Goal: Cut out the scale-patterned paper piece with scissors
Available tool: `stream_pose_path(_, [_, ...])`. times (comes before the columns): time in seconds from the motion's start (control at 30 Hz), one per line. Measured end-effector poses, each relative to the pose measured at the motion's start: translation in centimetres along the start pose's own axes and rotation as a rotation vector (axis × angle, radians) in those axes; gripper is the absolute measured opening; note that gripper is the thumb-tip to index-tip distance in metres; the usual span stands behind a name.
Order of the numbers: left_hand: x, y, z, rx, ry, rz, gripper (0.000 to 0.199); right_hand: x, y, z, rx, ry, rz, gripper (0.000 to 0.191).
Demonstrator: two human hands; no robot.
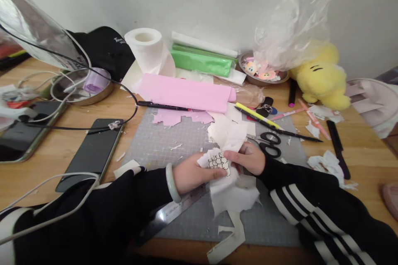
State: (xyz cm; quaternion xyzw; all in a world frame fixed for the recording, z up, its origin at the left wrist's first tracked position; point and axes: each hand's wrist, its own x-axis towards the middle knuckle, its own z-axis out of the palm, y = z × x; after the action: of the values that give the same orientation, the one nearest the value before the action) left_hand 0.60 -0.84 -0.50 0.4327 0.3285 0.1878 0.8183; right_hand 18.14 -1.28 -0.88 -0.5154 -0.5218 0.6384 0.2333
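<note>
My left hand [192,172], with a pale bangle at its wrist, pinches a small piece of paper [218,162] that has a black hand-drawn pattern of rounded scallops. At the right edge of that piece my right hand [248,157] closes its thumb and fingers. White tissue [234,196] hangs below both hands, and torn cream paper [228,128] lies just beyond them. Under everything is a grey gridded cutting mat [183,136]. A metal ruler [180,209] lies partly beneath my left forearm. Black-handled scissors [270,144] rest beside my right hand, their blades partly hidden.
Pink paper [186,93], a tissue roll [146,51] and green packets [202,61] line the back. Metal bowls stand left [82,99] and right [263,80]. A phone [93,153] and looping cables lie left; pens, scraps and a yellow plush toy [323,76] are at right.
</note>
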Motion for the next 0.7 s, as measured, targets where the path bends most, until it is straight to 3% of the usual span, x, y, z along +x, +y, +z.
stream_pose_path(0.23, [-0.05,-0.26,-0.16,0.030,-0.002,0.009,0.025,-0.87,-0.63,0.08,-0.032,0.038,0.015,0.039])
stream_pose_path(0.7, [-0.04,-0.31,-0.28,0.115,0.030,0.073,0.028,-1.12,-0.86,0.11,-0.021,0.040,0.006,0.037])
